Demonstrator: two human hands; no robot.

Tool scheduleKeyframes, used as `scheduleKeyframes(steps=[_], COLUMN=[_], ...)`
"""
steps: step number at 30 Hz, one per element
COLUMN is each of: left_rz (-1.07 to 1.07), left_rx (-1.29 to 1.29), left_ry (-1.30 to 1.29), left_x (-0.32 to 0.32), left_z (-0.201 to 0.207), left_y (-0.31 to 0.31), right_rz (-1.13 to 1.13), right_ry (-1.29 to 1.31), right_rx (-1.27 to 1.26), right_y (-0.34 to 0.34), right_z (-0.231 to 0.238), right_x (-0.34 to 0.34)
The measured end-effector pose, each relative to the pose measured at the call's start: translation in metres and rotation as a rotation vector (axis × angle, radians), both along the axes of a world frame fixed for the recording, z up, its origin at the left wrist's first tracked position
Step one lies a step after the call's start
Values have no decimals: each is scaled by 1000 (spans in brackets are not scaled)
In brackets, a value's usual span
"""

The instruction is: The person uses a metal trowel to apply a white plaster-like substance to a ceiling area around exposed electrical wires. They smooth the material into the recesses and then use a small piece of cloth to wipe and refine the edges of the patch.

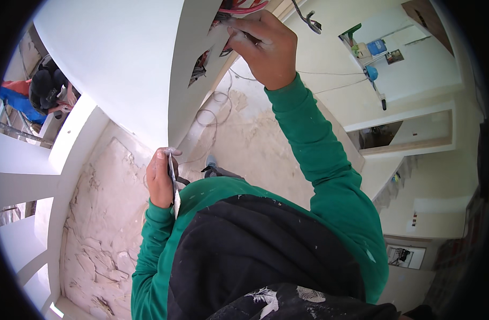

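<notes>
My left hand (158, 181) is closed round a thin, flat, plaster-smeared tool (176, 201), seen nearly edge-on beside the wall's lower corner. Its exact kind does not show. Up at the narrow wall face, my right hand (275, 50) has its fingers curled and its fingertips at an opening with dark and red wires (243, 9). What lies between those fingertips is hidden. Just below it, a second cut-out (199, 68) in the wall holds more bundled wires. White dust covers the fingers of both hands.
The white wall (116, 58) stands close in front. A loose cable (218, 114) coils on the plaster-stained floor (255, 128). Another cable end (310, 22) hangs at the top. At far left, a person (47, 88) in a dark cap works beyond a white ledge (76, 128).
</notes>
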State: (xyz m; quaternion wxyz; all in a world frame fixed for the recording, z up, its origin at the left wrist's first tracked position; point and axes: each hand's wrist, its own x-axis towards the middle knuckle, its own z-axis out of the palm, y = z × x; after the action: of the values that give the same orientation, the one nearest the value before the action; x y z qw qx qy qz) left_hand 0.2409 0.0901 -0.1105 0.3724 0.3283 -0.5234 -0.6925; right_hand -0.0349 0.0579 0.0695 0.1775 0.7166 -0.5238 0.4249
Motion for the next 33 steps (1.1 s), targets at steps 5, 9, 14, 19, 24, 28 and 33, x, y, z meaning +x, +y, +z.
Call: scheduleKeyframes(steps=[5, 9, 14, 19, 24, 28, 33], left_rz=[-24, -20, -26, -16, 0, 12, 12], left_rx=[31, 37, 58, 50, 59, 72, 58], left_ry=[0, -6, 8, 12, 0, 9, 14], left_x=[1, -1, -3, -4, -4, -4, -5], left_z=[6, 6, 5, 5, 3, 2, 1], left_y=[1, 1, 2, 3, 2, 2, 1], right_rz=[0, 27, 6, -3, 25, 47, 24], right_ry=[6, -7, -9, -19, -23, -92, -70], right_rx=[17, 9, 30, 55, 39, -13, 29], right_y=[3, -5, 0, 1, -3, -3, 0], right_z=[1, -1, 3, 4, 3, 1, 2], right_x=[2, -1, 1, 1, 0, -1, 1])
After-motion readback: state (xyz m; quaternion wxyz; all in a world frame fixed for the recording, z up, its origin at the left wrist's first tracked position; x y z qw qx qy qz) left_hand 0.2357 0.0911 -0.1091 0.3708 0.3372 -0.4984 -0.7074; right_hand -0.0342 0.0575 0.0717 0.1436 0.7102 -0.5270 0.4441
